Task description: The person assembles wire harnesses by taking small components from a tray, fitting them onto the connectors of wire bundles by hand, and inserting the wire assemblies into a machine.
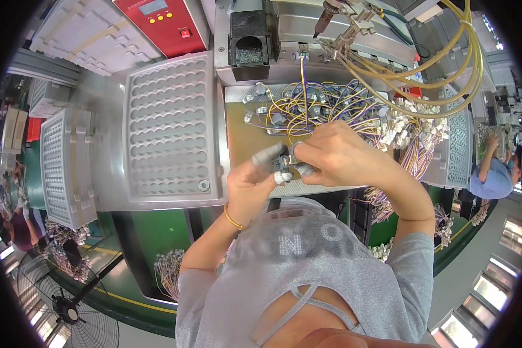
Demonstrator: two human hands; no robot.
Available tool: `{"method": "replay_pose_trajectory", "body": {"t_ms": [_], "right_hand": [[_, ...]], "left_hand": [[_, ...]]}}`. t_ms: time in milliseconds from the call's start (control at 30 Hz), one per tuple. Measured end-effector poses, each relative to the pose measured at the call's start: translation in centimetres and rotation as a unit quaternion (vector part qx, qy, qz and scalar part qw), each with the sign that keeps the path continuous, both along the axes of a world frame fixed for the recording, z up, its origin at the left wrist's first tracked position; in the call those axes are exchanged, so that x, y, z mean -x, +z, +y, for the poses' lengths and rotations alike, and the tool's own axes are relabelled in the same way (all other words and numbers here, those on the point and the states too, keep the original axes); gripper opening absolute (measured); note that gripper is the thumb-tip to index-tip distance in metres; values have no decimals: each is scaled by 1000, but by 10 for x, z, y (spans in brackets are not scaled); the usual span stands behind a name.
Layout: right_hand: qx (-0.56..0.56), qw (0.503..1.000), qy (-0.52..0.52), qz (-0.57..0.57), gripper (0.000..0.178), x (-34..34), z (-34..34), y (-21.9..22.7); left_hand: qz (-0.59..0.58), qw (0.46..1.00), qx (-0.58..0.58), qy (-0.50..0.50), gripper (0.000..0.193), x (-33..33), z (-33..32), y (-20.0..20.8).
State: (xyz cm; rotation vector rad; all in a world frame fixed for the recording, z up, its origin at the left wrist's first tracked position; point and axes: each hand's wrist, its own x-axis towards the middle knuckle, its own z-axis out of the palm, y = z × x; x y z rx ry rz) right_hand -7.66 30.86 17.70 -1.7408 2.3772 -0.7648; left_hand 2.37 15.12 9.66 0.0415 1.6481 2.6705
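Observation:
My left hand (250, 184), with grey covers on its fingertips and a gold bangle at the wrist, pinches a small grey metal part (283, 160) in front of my chest. My right hand (337, 155) meets it from the right and grips the same part. Both hands hover over the near edge of a brownish work board (246, 136). Just behind them lies a tangle of yellow and purple wires (325, 104) with small white and grey connectors. Whether the held part is tied to a wire is hidden by my fingers.
A grey moulded tray (168, 127) with rows of pockets lies left of the board, one small round part in its near corner. Another tray (61, 168) sits further left. A machine (290, 35) with a black chute stands behind; a red control box (162, 23) is behind the trays. Another person (493, 171) works at the right.

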Motion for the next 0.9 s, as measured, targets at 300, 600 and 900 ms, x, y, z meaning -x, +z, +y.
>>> {"method": "replay_pose_trajectory", "body": {"t_ms": [300,600,900], "right_hand": [[-88,996,16,6,30,-1,-5,8],[-157,986,63,11,30,3,-11,15],[-64,996,50,-36,24,1,-9,-5]], "left_hand": [[-7,993,112,34,44,-2,1,-4],[-9,984,180,1,54,-1,-1,6],[-56,998,-17,15,33,3,-6,3]]}}
